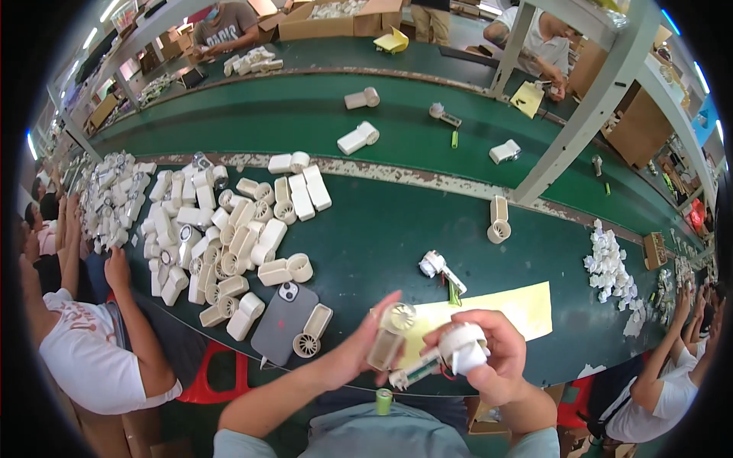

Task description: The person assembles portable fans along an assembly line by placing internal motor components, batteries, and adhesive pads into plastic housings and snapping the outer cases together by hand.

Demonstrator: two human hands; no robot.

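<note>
My left hand (357, 349) grips a cream plastic fan casing half (384, 348) with a round vented end. In my right hand (502, 357) is a white round fan unit (463, 349), held between thumb and fingers. A narrow circuit board (419, 372) extends from it towards the casing, and a green cylindrical battery (383, 401) hangs below, by the table's near edge. Both hands are over a yellow sheet (531, 309). A similar fan unit (432, 263) with a board and green battery lies just beyond the sheet.
Left of me are piled fan casings (237, 237), a grey phone (276, 324) and a loose casing half (314, 332). White small parts (608, 263) are heaped at right. Past a worn ledge, a green belt (259, 114) carries scattered units. A metal post (576, 99) rises at right; co-workers sit on both sides.
</note>
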